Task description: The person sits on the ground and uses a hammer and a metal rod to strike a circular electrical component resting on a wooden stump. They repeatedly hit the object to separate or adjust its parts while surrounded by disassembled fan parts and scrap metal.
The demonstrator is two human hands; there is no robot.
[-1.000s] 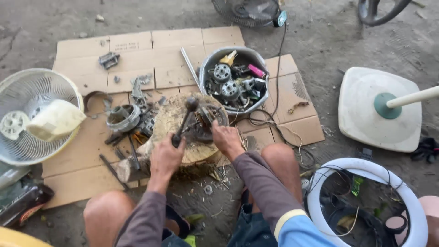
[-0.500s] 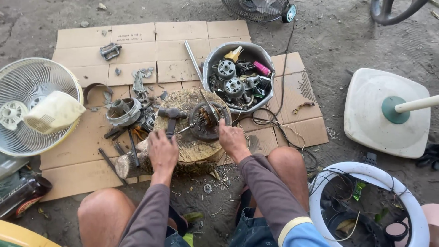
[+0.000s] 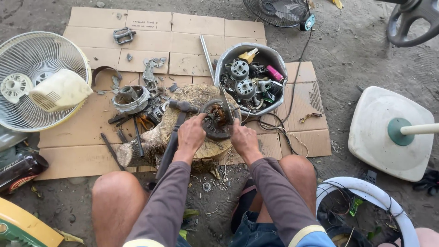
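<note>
Item: motor stator (image 3: 218, 120) on wood stump (image 3: 167, 132), pinched by my left hand (image 3: 191, 133) and right hand (image 3: 242, 139). Step, I judge: stripping copper windings. Next needs the hammer (image 3: 176, 132), lying just beside.

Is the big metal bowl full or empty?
Full. The metal bowl is piled with round fan motor parts and other small pieces, up near its rim.
</note>
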